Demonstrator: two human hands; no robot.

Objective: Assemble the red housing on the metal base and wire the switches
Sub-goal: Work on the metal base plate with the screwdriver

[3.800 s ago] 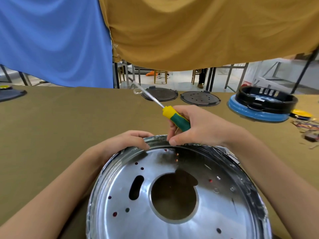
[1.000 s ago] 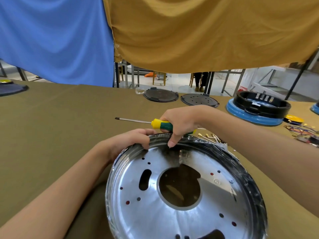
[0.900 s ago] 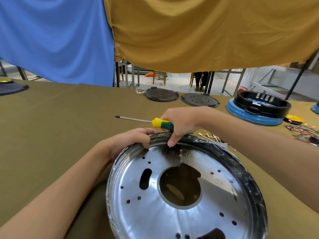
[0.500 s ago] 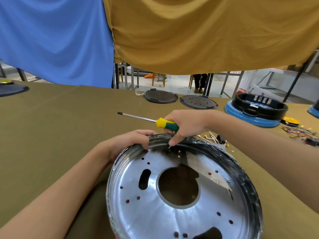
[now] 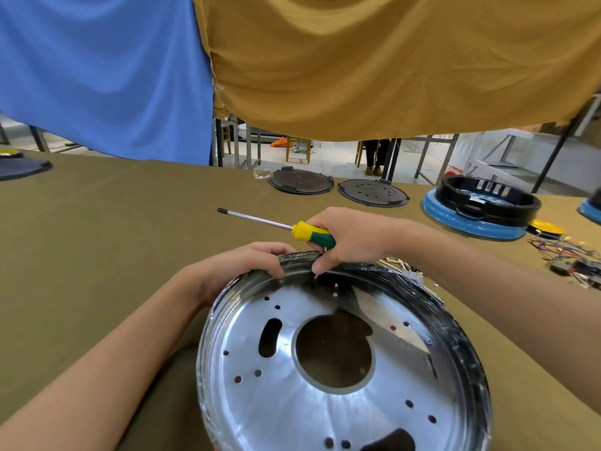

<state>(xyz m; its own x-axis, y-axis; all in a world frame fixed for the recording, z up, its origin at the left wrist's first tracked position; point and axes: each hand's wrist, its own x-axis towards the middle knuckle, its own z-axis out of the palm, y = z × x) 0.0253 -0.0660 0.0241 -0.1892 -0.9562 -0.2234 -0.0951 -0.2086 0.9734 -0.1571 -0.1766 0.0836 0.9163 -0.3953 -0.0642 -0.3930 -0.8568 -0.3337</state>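
Note:
A round shiny metal base (image 5: 325,411), with a large centre hole and several small holes, stands tilted in front of me, its rim wrapped in plastic film. My left hand (image 5: 240,268) grips the rim at the top left. My right hand (image 5: 351,242) holds a yellow and green screwdriver (image 5: 309,234) in its palm, shaft pointing left over the table. Its thumb and fingertip pinch something tiny, seemingly a screw, at the top of the rim. Red shows through some small holes; the red housing itself is hidden.
Two dark round plates (image 5: 300,181) (image 5: 372,193) lie at the table's far edge. A black ring on a blue base (image 5: 478,206) stands at the far right. Loose coloured wires (image 5: 572,255) and small metal terminals (image 5: 395,263) lie to the right. Blue and ochre cloths hang overhead.
The screwdriver shaft swung from pointing up and away to lying level, pointing left. My right fingertips stayed at the top of the rim. The left hand kept its grip.

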